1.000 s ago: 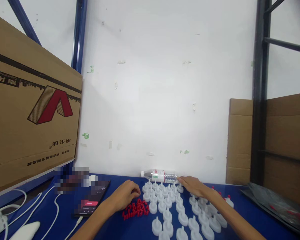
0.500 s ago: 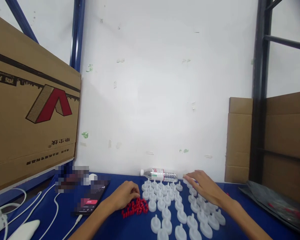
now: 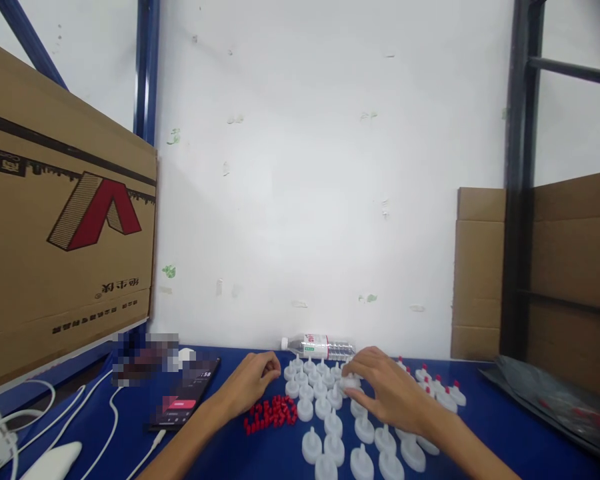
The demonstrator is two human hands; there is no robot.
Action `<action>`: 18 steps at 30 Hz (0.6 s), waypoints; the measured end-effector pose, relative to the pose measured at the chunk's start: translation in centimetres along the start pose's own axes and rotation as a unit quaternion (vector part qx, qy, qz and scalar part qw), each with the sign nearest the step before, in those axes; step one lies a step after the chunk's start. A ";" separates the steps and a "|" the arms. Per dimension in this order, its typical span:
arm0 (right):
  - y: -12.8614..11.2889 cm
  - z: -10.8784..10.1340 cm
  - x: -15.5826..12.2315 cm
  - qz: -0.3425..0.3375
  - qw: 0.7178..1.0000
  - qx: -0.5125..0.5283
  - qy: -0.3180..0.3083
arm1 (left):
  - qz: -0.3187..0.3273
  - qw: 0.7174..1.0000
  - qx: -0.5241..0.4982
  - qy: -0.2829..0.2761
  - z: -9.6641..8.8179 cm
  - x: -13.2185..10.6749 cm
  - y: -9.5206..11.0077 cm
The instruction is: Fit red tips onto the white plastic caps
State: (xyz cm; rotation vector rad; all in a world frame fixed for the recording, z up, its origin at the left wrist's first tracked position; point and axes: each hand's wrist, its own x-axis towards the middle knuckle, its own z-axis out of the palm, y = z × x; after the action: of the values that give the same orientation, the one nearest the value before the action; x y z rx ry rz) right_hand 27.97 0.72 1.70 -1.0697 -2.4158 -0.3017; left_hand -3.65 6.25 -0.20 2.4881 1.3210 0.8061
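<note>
Beside the pile of small red caps (image 3: 270, 413), my left hand (image 3: 253, 383) is raised a little, thumb and fingers pinched together; whatever they hold is hidden. My right hand (image 3: 387, 390) has its thumb and fingers around a small white nozzle bottle (image 3: 350, 382) at the back of the group. Several more white bottles with bare pointed nozzles (image 3: 333, 450) stand in loose rows between and in front of my hands. Beyond my right wrist are several white bottles with red tips (image 3: 447, 399).
A clear plastic drink bottle (image 3: 325, 347) lies against the wall. To the left are a phone (image 3: 187, 393), white cables (image 3: 111, 433) and a large cardboard box (image 3: 80, 267). A grey plastic bag (image 3: 540, 393) lies at the right edge.
My left hand has lifted from the red caps, slightly up and back. My right hand has moved left and nearer, onto a white bottle, uncovering the red-tipped bottles on the right.
</note>
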 end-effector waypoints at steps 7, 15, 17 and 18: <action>-3.7 0.8 0.3 -0.011 0.999 0.049 -0.009 | 0.084 0.993 -0.045 0.072 1.0 0.0 3.9; -3.6 2.1 0.1 -0.056 0.996 0.048 0.041 | 0.192 0.977 -0.021 0.088 2.8 -1.1 6.0; -3.5 2.1 0.1 -0.059 0.996 0.043 0.053 | 0.203 0.973 0.023 0.104 3.0 -1.2 5.9; -3.5 2.1 0.1 -0.060 0.996 0.043 0.056 | 0.204 0.972 0.038 0.112 3.1 -1.2 5.8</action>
State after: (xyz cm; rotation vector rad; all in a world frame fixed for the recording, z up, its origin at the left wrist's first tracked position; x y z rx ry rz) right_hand 24.59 -0.69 -0.10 -0.8490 -2.3732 -0.2864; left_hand 1.56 2.19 -0.72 2.8461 0.9167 1.1748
